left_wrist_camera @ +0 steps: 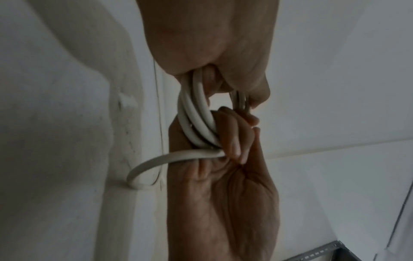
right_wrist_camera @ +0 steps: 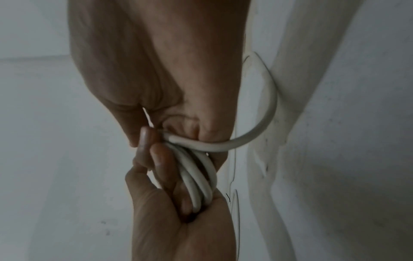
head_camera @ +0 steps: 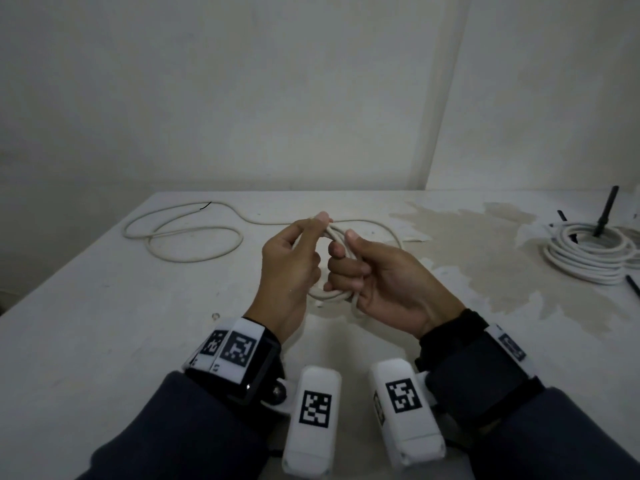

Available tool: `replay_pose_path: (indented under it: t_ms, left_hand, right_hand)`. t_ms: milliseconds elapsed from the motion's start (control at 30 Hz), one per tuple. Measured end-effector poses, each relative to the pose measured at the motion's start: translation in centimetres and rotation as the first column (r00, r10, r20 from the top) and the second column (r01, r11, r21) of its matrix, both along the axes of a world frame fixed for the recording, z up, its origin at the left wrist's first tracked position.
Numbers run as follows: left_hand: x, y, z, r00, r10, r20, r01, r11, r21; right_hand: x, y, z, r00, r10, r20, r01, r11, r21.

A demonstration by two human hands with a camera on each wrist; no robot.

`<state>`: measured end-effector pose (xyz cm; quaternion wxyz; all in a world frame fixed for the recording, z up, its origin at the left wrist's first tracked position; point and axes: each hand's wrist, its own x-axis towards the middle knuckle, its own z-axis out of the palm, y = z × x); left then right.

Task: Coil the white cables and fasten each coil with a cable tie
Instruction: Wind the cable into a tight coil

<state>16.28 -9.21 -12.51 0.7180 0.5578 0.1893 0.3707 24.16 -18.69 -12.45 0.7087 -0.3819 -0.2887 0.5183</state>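
Note:
A small coil of white cable (head_camera: pixel 334 233) is held above the middle of the table between both hands. My left hand (head_camera: pixel 306 233) pinches its far top between thumb and fingers. My right hand (head_camera: pixel 346 259) is curled round the coil's right side. In the left wrist view the coil (left_wrist_camera: pixel 198 120) runs from my left hand (left_wrist_camera: pixel 252 95) down into my right fist (left_wrist_camera: pixel 232 141), and one strand (left_wrist_camera: pixel 161 160) leaves the fist toward the table. The right wrist view shows the same coil (right_wrist_camera: pixel 198 180). The cable's loose length (head_camera: pixel 183 233) lies in loops at the back left.
A larger coil of white cable (head_camera: pixel 588 258) lies at the table's right edge, with a black cable tie (head_camera: pixel 606 211) sticking up from it and another black tie (head_camera: pixel 632 286) beside it. The white table (head_camera: pixel 104 323) has a worn patch (head_camera: pixel 485 258) on the right.

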Motion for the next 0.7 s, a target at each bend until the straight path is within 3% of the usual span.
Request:
replay_pose_path:
  t_ms: [100, 200, 267, 300, 367, 433, 500, 567, 633, 700]
  left_hand:
    - [0.1, 0.3, 0.1, 0.995, -0.098, -0.011, 0.098, 0.995, -0.006]
    - [0.4, 0.4, 0.2, 0.986, -0.166, -0.016, 0.16, 0.967, -0.197]
    - [0.4, 0.4, -0.1, 0.966, -0.181, -0.182, 0.138, 0.964, -0.227]
    - [0.3, 0.4, -0.3, 0.923, -0.227, -0.312, 0.168, 0.964, -0.204]
    - [-0.1, 0.0, -0.6, 0.753, -0.397, -0.524, 0.347, 0.917, -0.196]
    - [-0.4, -0.3, -0.7, 0.629, -0.537, -0.562, 0.494, 0.835, -0.245]
    - [-0.4, -0.6, -0.7, 0.651, -0.599, -0.467, 0.53, 0.799, -0.285]
    - [0.0, -0.7, -0.9, 0.748, -0.598, -0.289, 0.494, 0.792, -0.359]
    - [0.3, -0.3, -1.2, 0.852, -0.519, -0.069, 0.432, 0.771, -0.468]
    - [0.6, 0.1, -1.2, 0.908, -0.404, 0.112, 0.401, 0.761, -0.51]
  right_hand:
    - [0.5, 0.3, 0.0, 0.993, -0.11, -0.031, 0.111, 0.994, 0.023]
    - [1.2, 0.2, 0.3, 0.963, -0.232, -0.136, 0.248, 0.962, 0.115]
    - [1.6, 0.0, 0.5, 0.941, -0.266, -0.21, 0.305, 0.935, 0.181]
    - [1.6, -0.1, 0.6, 0.933, -0.26, -0.251, 0.315, 0.925, 0.213]
    - [1.5, -0.1, 0.7, 0.93, -0.207, -0.303, 0.294, 0.914, 0.279]
    - [1.2, -0.1, 0.8, 0.938, -0.152, -0.312, 0.253, 0.914, 0.317]
    - [0.7, 0.0, 0.8, 0.95, -0.135, -0.283, 0.225, 0.921, 0.317]
    - [0.3, 0.1, 0.9, 0.96, -0.161, -0.227, 0.226, 0.927, 0.299]
    - [0.1, 0.1, 0.9, 0.959, -0.195, -0.206, 0.25, 0.924, 0.289]
    - [0.2, 0.0, 1.0, 0.952, -0.228, -0.204, 0.281, 0.917, 0.284]
